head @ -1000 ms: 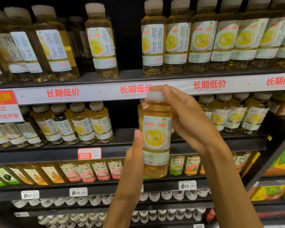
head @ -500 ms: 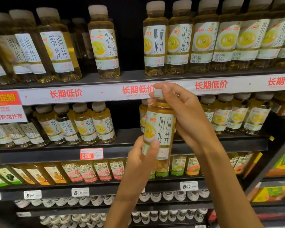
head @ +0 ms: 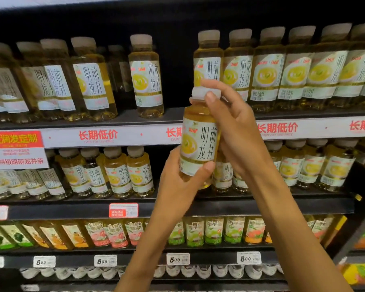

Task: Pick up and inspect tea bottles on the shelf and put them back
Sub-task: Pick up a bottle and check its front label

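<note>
I hold one tea bottle (head: 198,142) upright in front of the shelves, its pale cap up and its white label with black characters facing me. My left hand (head: 181,186) grips its lower part from the left, thumb across the label's bottom edge. My right hand (head: 236,127) wraps the upper part from the right, with fingers curled over the cap. The golden tea shows above and below the label. The bottle's base is partly hidden by my left hand.
Rows of the same tea bottles fill the top shelf (head: 118,121) and the middle shelf (head: 93,199); a gap lies on the top shelf left of my bottle. Other flavoured bottles (head: 114,232) stand lower down. Price tags (head: 105,260) line the rail.
The bottle has been turned so the character side of its label faces me, and it has risen from the middle shelf to the top shelf's rail. Both hands kept hold.
</note>
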Demonstrator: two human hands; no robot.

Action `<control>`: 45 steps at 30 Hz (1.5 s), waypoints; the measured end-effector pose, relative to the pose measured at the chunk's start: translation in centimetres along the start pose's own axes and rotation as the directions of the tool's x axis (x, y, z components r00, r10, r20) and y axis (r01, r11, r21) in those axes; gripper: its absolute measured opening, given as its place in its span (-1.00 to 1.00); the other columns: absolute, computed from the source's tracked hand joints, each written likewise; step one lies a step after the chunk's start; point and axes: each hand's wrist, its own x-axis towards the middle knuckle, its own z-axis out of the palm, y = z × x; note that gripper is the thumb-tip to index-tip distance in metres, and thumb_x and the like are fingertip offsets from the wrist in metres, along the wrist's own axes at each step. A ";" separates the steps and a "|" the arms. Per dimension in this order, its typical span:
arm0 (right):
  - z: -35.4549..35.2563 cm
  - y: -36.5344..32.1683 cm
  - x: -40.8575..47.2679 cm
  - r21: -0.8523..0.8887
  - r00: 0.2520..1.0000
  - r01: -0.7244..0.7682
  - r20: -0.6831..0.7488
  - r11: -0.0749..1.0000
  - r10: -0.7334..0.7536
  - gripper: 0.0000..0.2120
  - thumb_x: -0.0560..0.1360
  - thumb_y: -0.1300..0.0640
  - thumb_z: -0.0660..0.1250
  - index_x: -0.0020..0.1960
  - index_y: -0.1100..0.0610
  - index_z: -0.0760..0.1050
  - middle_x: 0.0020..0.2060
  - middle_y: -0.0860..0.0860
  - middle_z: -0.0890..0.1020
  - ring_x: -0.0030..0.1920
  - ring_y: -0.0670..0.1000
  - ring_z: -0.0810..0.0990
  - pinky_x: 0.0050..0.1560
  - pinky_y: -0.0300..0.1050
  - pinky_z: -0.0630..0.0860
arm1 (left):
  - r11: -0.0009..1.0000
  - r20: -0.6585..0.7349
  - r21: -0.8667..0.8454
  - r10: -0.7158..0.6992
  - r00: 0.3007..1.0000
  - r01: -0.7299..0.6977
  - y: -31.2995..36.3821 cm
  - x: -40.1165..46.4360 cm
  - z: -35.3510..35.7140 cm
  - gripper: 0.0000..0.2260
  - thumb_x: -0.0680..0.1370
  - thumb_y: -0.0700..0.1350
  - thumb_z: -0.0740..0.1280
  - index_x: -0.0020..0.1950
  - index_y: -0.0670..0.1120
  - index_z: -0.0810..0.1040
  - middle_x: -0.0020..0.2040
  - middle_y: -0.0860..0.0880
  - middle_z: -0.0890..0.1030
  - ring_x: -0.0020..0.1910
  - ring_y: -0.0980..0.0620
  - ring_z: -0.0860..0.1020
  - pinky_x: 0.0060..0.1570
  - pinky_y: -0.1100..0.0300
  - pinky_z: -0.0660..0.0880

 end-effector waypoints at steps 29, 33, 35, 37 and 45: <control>1.9 -0.8 9.9 -0.654 0.936 0.314 0.092 0.688 -0.339 -0.50 0.51 0.16 0.39 0.40 0.18 0.35 0.23 0.07 0.43 0.25 -0.04 0.43 0.30 -0.14 0.41 | 0.908 -0.315 0.412 0.218 0.924 -0.073 2.5 10.2 -1.9 -0.49 0.51 0.06 0.38 0.39 -0.11 0.42 0.26 -0.04 0.56 0.26 0.01 0.49 0.28 0.04 0.45; 1.6 -0.4 10.3 -0.790 0.922 0.310 0.113 0.530 -0.370 -0.42 0.47 0.07 0.42 0.43 0.14 0.33 0.21 0.05 0.47 0.27 0.04 0.33 0.26 -0.11 0.35 | 0.837 -0.315 0.545 0.256 0.914 -0.047 2.8 10.1 -1.7 -0.42 0.51 0.04 0.39 0.46 -0.11 0.30 0.32 -0.04 0.46 0.31 0.03 0.38 0.28 0.17 0.29; 1.5 -0.3 10.5 -0.849 0.913 0.283 0.096 0.446 -0.396 -0.41 0.46 -0.03 0.42 0.43 0.08 0.34 0.20 0.02 0.49 0.24 0.08 0.30 0.20 -0.09 0.32 | 0.800 -0.315 0.593 0.333 0.889 -0.089 3.0 9.9 -1.5 -0.36 0.49 -0.04 0.42 0.48 -0.13 0.23 0.35 -0.06 0.42 0.33 0.01 0.39 0.30 0.13 0.33; 1.5 -0.1 10.8 -0.877 0.911 0.256 0.078 0.406 -0.406 -0.41 0.45 -0.08 0.41 0.41 0.07 0.37 0.19 0.02 0.51 0.24 0.11 0.30 0.17 -0.04 0.31 | 0.757 -0.298 0.645 0.376 0.877 -0.105 3.0 9.9 -1.4 -0.39 0.50 -0.10 0.43 0.47 -0.13 0.24 0.33 -0.07 0.41 0.32 0.01 0.39 0.28 0.18 0.32; 1.6 0.6 11.9 -0.962 0.877 0.216 0.116 0.168 -0.466 -0.47 0.47 -0.17 0.36 0.29 0.14 0.45 0.11 0.12 0.57 0.25 0.20 0.33 0.09 -0.02 0.23 | 0.696 -0.284 0.712 0.403 0.870 -0.091 2.5 10.2 -1.0 -0.50 0.54 -0.14 0.37 0.44 -0.17 0.29 0.31 -0.11 0.41 0.32 -0.02 0.36 0.24 0.22 0.26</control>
